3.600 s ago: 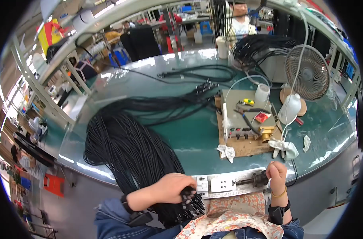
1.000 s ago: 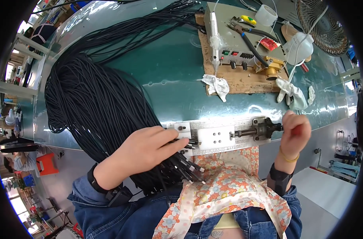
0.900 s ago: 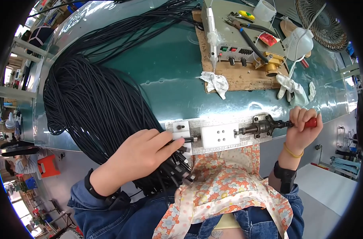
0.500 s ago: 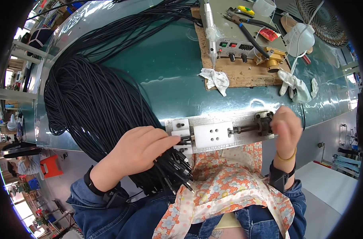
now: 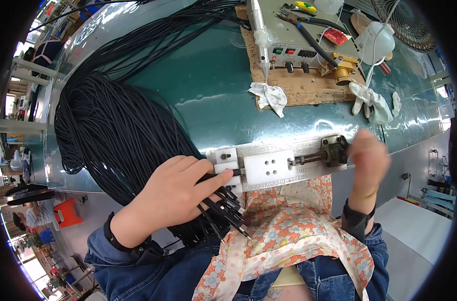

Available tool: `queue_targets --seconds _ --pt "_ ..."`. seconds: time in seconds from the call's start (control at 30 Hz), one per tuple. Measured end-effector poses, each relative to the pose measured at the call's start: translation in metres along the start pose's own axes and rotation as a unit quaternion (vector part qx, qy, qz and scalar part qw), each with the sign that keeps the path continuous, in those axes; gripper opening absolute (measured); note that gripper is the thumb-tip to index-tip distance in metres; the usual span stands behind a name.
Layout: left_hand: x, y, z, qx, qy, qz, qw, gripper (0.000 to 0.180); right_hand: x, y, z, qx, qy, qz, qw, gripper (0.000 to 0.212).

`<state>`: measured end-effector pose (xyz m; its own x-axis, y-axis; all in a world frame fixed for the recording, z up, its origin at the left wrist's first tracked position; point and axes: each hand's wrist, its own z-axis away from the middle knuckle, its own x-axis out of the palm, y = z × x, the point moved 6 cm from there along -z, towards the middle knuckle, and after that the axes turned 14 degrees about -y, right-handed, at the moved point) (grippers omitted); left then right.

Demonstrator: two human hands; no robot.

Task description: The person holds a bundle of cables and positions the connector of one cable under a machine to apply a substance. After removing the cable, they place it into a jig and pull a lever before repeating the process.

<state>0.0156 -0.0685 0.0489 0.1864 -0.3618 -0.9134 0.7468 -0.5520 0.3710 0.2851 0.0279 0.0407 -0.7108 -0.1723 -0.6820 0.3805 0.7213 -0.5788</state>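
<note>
My left hand is closed on a black cable. Its fingertips press the cable's plug against the small white block at the left of a metal fixture plate. A larger white sliding block with several holes sits just right of the plug, joined by a rod to a dark clamp. Right of that clamp is my right hand, blurred by motion, so its grip is unclear. Below my left hand hang several loose cable plugs.
A big bundle of black cables lies on the green table to the left. Behind the fixture stand a control box, a pen-shaped tool, pliers and a brass part. A white glove and a crumpled tissue lie nearby.
My right hand has moved to the right, away from the clamp. My left fingertips have shifted slightly right along the plug, which now meets the larger white block less visibly.
</note>
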Motion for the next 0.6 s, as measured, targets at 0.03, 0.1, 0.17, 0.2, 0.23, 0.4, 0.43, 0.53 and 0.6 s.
queue_targets --seconds 0.03,0.1,0.17,0.2,0.23,0.4,0.43,0.53,0.6 --pt "0.000 0.000 0.000 0.001 -0.003 0.005 1.000 0.043 0.002 -0.003 -0.003 0.001 0.001 -0.001 1.000 0.031" --pt "0.002 -0.003 0.003 0.008 0.027 0.016 0.999 0.044 0.014 -0.011 -0.016 -0.024 -0.099 0.008 0.995 0.026" --pt "0.003 -0.006 0.008 0.022 0.088 0.041 0.995 0.044 0.019 -0.013 -0.017 -0.037 -0.148 0.013 0.988 0.024" --pt "0.003 -0.007 0.010 0.022 0.088 0.040 0.995 0.044 0.011 -0.008 -0.015 -0.014 -0.100 -0.048 0.994 0.026" --pt "0.002 -0.005 0.013 0.048 0.095 0.026 0.994 0.047 0.004 -0.003 -0.011 0.010 -0.052 -0.107 0.993 0.028" --pt "0.007 0.003 0.010 0.024 0.025 -0.029 0.999 0.053 -0.016 0.019 0.002 0.023 0.093 -0.283 0.954 0.030" --pt "0.010 0.001 0.007 -0.012 -0.018 -0.041 0.999 0.054 -0.020 0.022 0.003 0.024 0.093 -0.282 0.955 0.030" --pt "0.004 0.002 0.007 -0.021 -0.040 -0.041 0.998 0.053 -0.034 0.040 0.010 0.028 0.178 -0.471 0.863 0.033" --pt "0.006 0.002 0.006 -0.028 -0.053 -0.043 0.997 0.052 -0.019 0.017 0.004 0.002 0.101 -0.285 0.953 0.031"
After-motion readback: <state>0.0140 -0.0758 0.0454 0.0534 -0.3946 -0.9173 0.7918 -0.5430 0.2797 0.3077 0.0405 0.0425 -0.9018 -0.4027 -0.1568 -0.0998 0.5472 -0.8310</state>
